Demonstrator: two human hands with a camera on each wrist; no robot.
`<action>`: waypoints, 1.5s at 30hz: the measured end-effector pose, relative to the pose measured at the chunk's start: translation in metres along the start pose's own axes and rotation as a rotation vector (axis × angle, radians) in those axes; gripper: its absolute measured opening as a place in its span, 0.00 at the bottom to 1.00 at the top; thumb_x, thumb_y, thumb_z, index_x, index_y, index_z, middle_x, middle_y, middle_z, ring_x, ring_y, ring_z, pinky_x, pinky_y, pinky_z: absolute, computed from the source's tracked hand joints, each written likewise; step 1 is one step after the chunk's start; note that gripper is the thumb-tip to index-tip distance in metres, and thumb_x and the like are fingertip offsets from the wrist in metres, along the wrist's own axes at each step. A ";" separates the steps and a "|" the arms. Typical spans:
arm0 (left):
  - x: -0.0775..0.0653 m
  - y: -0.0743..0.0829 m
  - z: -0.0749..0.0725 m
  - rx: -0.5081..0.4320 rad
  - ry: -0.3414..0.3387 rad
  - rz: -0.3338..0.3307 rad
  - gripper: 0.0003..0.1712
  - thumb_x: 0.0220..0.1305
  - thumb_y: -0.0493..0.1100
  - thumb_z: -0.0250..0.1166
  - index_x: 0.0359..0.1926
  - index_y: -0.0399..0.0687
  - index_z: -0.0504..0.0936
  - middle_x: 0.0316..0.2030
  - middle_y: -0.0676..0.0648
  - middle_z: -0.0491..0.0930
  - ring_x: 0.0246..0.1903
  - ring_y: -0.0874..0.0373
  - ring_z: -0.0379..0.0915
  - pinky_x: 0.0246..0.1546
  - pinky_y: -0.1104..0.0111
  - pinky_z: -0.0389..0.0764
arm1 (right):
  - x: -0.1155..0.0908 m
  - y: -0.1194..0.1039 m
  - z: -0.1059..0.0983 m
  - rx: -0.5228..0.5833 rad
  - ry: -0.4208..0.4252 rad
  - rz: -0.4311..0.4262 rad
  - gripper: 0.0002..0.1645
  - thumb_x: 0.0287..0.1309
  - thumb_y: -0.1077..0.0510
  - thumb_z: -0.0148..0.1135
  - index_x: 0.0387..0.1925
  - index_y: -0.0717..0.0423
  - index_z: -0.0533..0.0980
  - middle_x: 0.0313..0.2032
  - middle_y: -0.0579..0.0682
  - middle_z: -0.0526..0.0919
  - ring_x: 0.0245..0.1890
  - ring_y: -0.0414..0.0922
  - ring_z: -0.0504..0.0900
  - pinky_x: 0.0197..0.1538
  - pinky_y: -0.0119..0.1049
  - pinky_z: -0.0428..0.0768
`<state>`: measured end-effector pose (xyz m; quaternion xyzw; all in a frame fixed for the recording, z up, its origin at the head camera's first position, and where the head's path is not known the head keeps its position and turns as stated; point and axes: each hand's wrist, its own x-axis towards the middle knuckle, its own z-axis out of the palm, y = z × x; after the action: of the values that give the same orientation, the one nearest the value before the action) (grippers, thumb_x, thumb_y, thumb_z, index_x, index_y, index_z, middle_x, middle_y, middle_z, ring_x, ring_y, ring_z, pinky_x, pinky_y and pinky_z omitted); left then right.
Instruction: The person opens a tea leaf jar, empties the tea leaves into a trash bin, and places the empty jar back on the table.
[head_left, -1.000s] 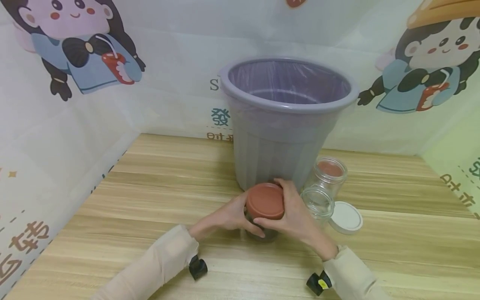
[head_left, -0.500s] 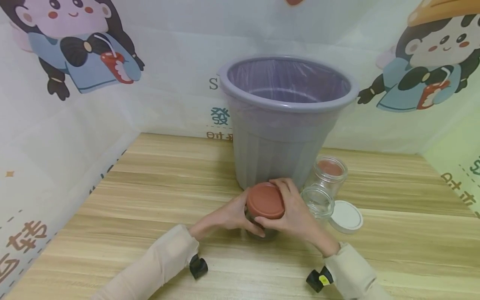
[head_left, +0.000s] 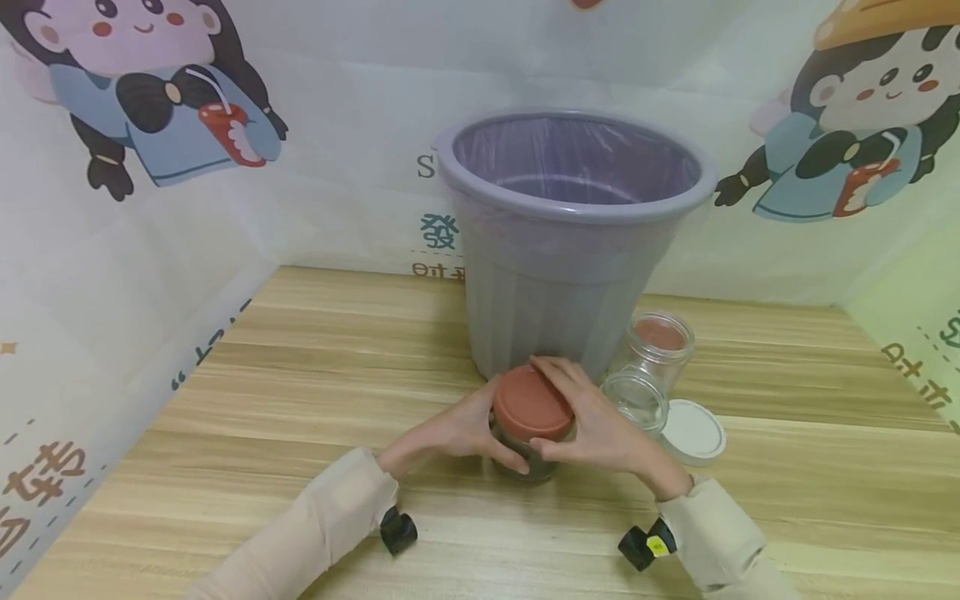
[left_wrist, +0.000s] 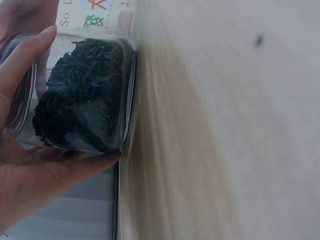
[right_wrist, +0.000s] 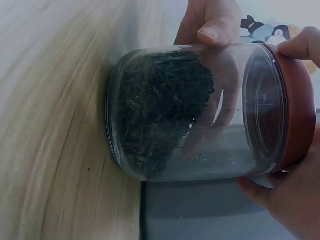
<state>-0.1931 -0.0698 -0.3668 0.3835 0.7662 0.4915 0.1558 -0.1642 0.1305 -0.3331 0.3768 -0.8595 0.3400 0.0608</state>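
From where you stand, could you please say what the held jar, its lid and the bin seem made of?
Jar: clear, glossy glass or plastic; dark leaves show through. Lid: smooth reddish-brown, probably plastic; no metallic shine. Bin: satin grey-purple plastic, likely, given its fluted sides.

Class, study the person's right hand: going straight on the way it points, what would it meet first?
The round reddish-brown lid of the clear glass jar, which the right hand grips; past it, probably the left hand, though depth is unclear.
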 end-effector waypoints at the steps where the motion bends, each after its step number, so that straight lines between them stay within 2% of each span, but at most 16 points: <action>1: 0.000 0.000 0.000 0.000 -0.001 0.003 0.55 0.36 0.37 0.75 0.64 0.48 0.52 0.59 0.50 0.61 0.58 0.59 0.58 0.59 0.65 0.60 | 0.000 -0.001 0.000 0.006 -0.008 0.004 0.50 0.41 0.50 0.65 0.63 0.63 0.54 0.58 0.58 0.60 0.56 0.52 0.63 0.51 0.51 0.70; 3: 0.001 0.000 0.000 -0.006 -0.003 0.018 0.55 0.36 0.36 0.75 0.64 0.48 0.52 0.59 0.50 0.62 0.58 0.59 0.58 0.59 0.65 0.60 | -0.001 -0.002 0.000 0.016 -0.007 0.022 0.50 0.42 0.49 0.65 0.64 0.63 0.53 0.59 0.58 0.59 0.56 0.52 0.63 0.51 0.51 0.70; 6: 0.001 0.001 0.001 -0.010 0.003 0.022 0.56 0.35 0.36 0.75 0.64 0.49 0.52 0.59 0.50 0.62 0.58 0.59 0.59 0.59 0.65 0.60 | -0.001 -0.003 0.004 0.009 0.040 0.040 0.52 0.42 0.47 0.68 0.63 0.63 0.52 0.57 0.59 0.61 0.54 0.53 0.67 0.51 0.50 0.71; 13: 0.001 0.000 0.001 -0.041 0.016 0.012 0.55 0.35 0.35 0.75 0.64 0.48 0.53 0.59 0.49 0.62 0.57 0.58 0.59 0.59 0.64 0.61 | 0.000 -0.005 0.020 -0.105 0.250 0.088 0.57 0.34 0.41 0.71 0.59 0.67 0.56 0.51 0.61 0.65 0.46 0.52 0.71 0.46 0.45 0.75; 18: 0.001 -0.001 0.001 -0.065 0.004 0.032 0.53 0.37 0.35 0.74 0.63 0.50 0.54 0.58 0.50 0.64 0.57 0.59 0.60 0.58 0.64 0.62 | 0.002 -0.009 0.027 -0.241 0.385 0.079 0.60 0.29 0.29 0.67 0.55 0.69 0.61 0.48 0.60 0.65 0.42 0.50 0.72 0.42 0.41 0.77; 21: 0.002 0.000 0.001 -0.053 0.003 0.042 0.52 0.37 0.35 0.74 0.63 0.50 0.55 0.57 0.50 0.65 0.56 0.59 0.61 0.58 0.63 0.62 | 0.002 -0.010 0.030 -0.275 0.419 0.068 0.59 0.31 0.26 0.61 0.52 0.69 0.63 0.46 0.59 0.66 0.40 0.49 0.72 0.40 0.40 0.77; 25: 0.001 0.001 0.002 -0.046 0.006 0.013 0.53 0.37 0.36 0.75 0.63 0.50 0.54 0.57 0.51 0.64 0.56 0.59 0.60 0.58 0.64 0.62 | 0.001 -0.009 0.029 -0.256 0.400 0.059 0.54 0.33 0.31 0.65 0.51 0.69 0.64 0.46 0.59 0.66 0.40 0.48 0.71 0.40 0.40 0.77; 31: 0.000 0.001 0.001 -0.026 0.008 -0.030 0.54 0.37 0.37 0.75 0.64 0.48 0.52 0.59 0.49 0.62 0.58 0.57 0.59 0.59 0.62 0.61 | 0.002 -0.010 0.022 -0.166 0.287 0.072 0.49 0.32 0.46 0.73 0.53 0.69 0.64 0.48 0.59 0.65 0.42 0.50 0.71 0.42 0.42 0.76; 36: 0.000 0.003 0.001 -0.019 0.016 -0.054 0.55 0.36 0.38 0.75 0.64 0.48 0.53 0.59 0.50 0.62 0.58 0.59 0.58 0.59 0.62 0.60 | 0.003 -0.007 0.014 -0.103 0.190 0.071 0.49 0.33 0.48 0.72 0.56 0.67 0.63 0.50 0.58 0.65 0.46 0.50 0.70 0.44 0.44 0.75; 45: -0.001 0.003 0.000 -0.006 0.008 -0.047 0.56 0.36 0.38 0.75 0.64 0.47 0.51 0.59 0.49 0.61 0.58 0.57 0.58 0.59 0.62 0.60 | 0.003 -0.004 0.003 -0.033 0.062 0.029 0.49 0.37 0.49 0.69 0.61 0.64 0.60 0.55 0.56 0.64 0.51 0.50 0.68 0.47 0.46 0.73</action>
<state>-0.1906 -0.0697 -0.3641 0.3627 0.7743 0.4915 0.1654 -0.1633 0.1253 -0.3325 0.3525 -0.8680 0.3384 0.0887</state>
